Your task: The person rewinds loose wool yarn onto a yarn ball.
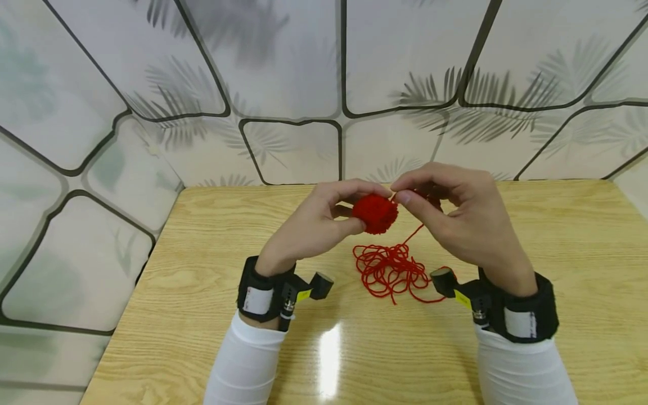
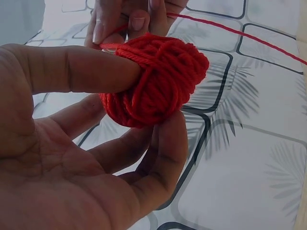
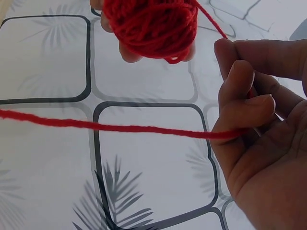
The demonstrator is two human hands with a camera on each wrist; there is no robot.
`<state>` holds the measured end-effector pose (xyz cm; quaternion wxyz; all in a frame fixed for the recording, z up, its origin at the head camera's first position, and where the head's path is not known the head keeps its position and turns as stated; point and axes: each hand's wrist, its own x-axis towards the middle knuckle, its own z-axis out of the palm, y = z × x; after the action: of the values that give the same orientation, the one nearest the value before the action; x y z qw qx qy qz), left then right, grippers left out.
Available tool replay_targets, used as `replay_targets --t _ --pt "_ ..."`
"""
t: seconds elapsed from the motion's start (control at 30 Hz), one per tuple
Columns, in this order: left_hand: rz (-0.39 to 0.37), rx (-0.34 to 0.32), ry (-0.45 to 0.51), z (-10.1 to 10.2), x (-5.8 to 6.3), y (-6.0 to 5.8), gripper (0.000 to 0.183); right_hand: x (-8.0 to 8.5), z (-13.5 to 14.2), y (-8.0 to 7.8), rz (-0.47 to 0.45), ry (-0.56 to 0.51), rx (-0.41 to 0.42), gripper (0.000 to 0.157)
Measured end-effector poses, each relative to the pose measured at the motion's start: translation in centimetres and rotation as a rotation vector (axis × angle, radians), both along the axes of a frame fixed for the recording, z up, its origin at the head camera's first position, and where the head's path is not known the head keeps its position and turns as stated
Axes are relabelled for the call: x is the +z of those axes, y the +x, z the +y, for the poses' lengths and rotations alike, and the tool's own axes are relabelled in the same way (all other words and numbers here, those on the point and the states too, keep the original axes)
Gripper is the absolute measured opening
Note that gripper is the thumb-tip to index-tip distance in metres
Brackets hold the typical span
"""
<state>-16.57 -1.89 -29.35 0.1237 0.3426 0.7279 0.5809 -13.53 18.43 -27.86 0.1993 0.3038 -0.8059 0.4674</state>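
A small ball of red yarn (image 1: 375, 214) is held above the table by my left hand (image 1: 324, 219), thumb on one side and fingers on the other. In the left wrist view the yarn ball (image 2: 156, 79) shows wound strands crossing in several directions. Just right of it, my right hand (image 1: 455, 216) pinches the yarn strand close to the ball. The right wrist view shows the strand (image 3: 144, 129) running through the curled fingers of the right hand (image 3: 268, 124). Below, a loose tangle of red yarn (image 1: 387, 270) lies on the table, joined to the strand.
The wooden table (image 1: 202, 337) reaches up to a wall (image 1: 288, 149) with a stone-and-leaf pattern. Each wrist wears a black strap with a small camera, the left camera (image 1: 321, 286) and right camera (image 1: 443, 281) jutting inward near the tangle.
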Motion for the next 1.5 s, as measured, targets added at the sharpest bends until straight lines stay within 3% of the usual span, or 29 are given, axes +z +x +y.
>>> replay_targets --t 0.23,0.47,0.67,0.9,1.07,1.23,1.33,1.4,1.5 --pt "-0.008 -0.053 0.063 -0.2 -0.2 -0.1 0.037 -0.6 0.3 -0.4 -0.023 -0.013 -0.028 0.015" --pt "0.043 -0.118 0.113 -0.2 -1.6 -1.0 0.039 -2.1 0.7 -1.7 -0.048 -0.049 -0.03 0.016" --pt "-0.086 -0.159 0.257 -0.3 -1.9 -0.9 0.04 -3.3 0.6 -2.9 -0.127 -0.113 0.012 0.015" --pt "-0.185 -0.034 0.495 0.0 -1.9 -0.9 0.043 -4.4 0.2 -3.7 -0.142 -0.098 0.083 0.017" --pt "-0.111 0.141 0.568 0.4 -2.0 -1.2 0.042 -4.1 -0.3 -3.0 -0.169 0.014 0.056 0.012" --pt "0.0 0.304 0.505 0.5 -2.2 -1.4 0.044 -3.4 -0.4 -2.1 -0.2 0.082 0.034 0.009" --pt "0.076 0.315 0.43 0.5 -2.3 -1.6 0.046 -3.0 -0.2 -1.8 -0.194 0.088 0.035 0.008" --pt "0.116 0.314 0.364 0.6 -1.8 -1.1 0.044 -2.8 -0.2 -1.6 -0.195 0.082 0.038 0.008" --pt "0.123 0.264 0.303 0.6 -0.9 -0.4 0.04 -2.6 0.0 -1.5 -0.172 0.064 0.033 0.009"
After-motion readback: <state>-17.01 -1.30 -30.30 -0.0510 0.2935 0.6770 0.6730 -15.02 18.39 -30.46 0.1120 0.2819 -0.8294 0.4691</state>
